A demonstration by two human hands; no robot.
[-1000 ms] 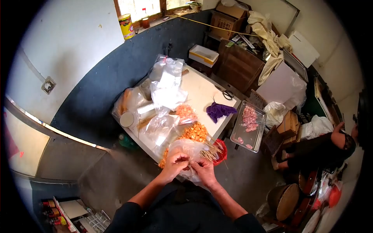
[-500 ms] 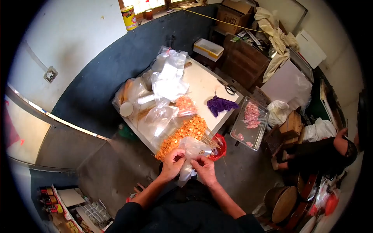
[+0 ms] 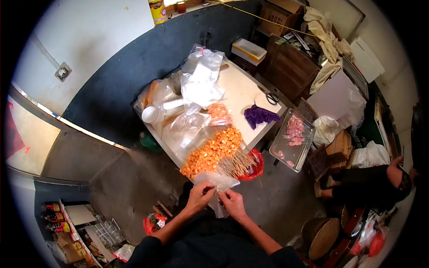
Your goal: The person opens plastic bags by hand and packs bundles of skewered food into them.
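Observation:
A clear plastic bag (image 3: 217, 180) is pinched between my two hands in front of the table's near edge. My left hand (image 3: 199, 197) grips its left side, fingers closed. On the other side, my right hand (image 3: 232, 203) holds the bag with thumb and fingers together. Just beyond them lies a large pile of orange food on skewers (image 3: 212, 151), its bare sticks pointing right. Behind that pile is a smaller bundle of pinkish skewers (image 3: 220, 113), beside crumpled clear plastic (image 3: 190, 127).
On the white table (image 3: 237, 91) lie a purple cloth (image 3: 259, 117), scissors (image 3: 271, 98), a white cup (image 3: 150, 115) and plastic bags (image 3: 202, 80). A red container (image 3: 257, 168) is beside its right edge. A metal tray (image 3: 282, 140) holds pink skewers. Another person (image 3: 364, 185) is at right.
My view has shifted, so the table sits slightly higher and right. My hands and the bag have drawn back from the orange skewers, showing more of the pile and its sticks.

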